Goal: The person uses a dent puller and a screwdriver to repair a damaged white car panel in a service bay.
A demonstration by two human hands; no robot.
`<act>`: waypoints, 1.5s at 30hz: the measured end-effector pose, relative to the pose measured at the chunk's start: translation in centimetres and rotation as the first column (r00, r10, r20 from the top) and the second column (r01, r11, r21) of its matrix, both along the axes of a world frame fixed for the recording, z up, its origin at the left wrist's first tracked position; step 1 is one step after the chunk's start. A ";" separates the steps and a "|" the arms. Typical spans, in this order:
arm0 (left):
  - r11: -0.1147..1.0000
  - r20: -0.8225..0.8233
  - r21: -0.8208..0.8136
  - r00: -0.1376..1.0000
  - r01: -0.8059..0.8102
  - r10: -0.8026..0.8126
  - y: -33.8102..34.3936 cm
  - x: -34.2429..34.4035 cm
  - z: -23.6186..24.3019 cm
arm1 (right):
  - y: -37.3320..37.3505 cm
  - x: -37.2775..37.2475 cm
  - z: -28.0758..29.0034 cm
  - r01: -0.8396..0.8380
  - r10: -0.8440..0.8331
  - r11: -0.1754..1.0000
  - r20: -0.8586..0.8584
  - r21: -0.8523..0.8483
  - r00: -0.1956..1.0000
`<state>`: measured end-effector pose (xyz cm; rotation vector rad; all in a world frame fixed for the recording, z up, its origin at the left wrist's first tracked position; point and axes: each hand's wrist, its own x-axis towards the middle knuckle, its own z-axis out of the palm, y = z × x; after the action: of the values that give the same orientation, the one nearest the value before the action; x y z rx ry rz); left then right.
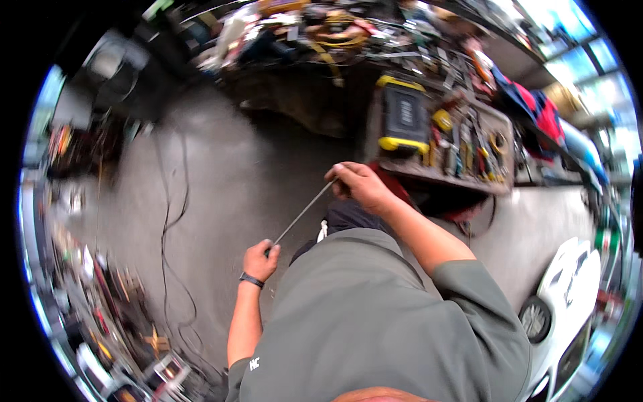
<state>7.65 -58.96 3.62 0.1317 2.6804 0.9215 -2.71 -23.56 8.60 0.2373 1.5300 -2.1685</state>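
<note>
A thin, straight metal rod (303, 213) runs slantwise between my two hands in front of my body. My left hand (260, 260) is closed around its lower end, where a short dark part shows at the fingers; I cannot make out what that part is. At the upper end, the fingers of my right hand (358, 187) pinch the rod near its tip. Just beyond my right hand stands a tool tray (462, 179) full of pliers, screwdrivers and other hand tools. A black case with yellow ends (404, 115) sits at the tray's left side.
A cluttered workbench (288, 57) spans the far side. Dark cables (165, 234) trail over the concrete floor (221, 174) at left. Piled metal parts and tools (107, 301) line the left edge. A white car (562, 301) stands at lower right.
</note>
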 end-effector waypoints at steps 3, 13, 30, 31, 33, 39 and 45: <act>0.991 0.038 -0.071 0.992 -0.115 0.118 -4.1 1.7 -0.6 | -4.4 -3.7 -1.0 -0.135 0.141 0.987 -0.061 0.085 0.988; 0.542 0.512 -0.391 0.314 -0.744 0.800 -21.7 10.7 -6.8 | -21.1 -18.5 -9.0 -0.322 0.241 0.889 0.265 0.327 0.934; 0.262 0.070 -0.007 0.261 -0.965 0.963 -35.8 14.3 -2.3 | -73.7 -14.1 -7.2 -0.969 0.937 0.246 0.258 -0.011 0.235; 0.282 0.036 -0.018 0.281 -0.959 0.959 -38.1 15.8 -1.7 | -76.6 -12.1 -6.7 -0.968 0.943 0.252 0.221 0.005 0.247; 0.279 0.014 0.001 0.279 -0.960 0.960 -42.5 18.6 -1.5 | -82.1 -8.4 -6.1 -0.960 0.937 0.274 0.210 0.054 0.279; 0.230 0.042 -0.079 0.227 -0.970 0.973 -55.9 29.1 0.5 | -97.3 0.6 -4.3 -0.957 0.947 0.276 0.143 0.088 0.286; 0.107 0.028 -0.053 0.106 -0.993 0.994 -65.2 39.1 -0.9 | -111.3 9.4 -6.0 -0.976 0.986 0.023 0.155 0.217 0.058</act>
<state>46.78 -124.16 2.74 -1.9816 2.3901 1.0942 6.72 -134.82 2.58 -0.6819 1.2711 -0.7395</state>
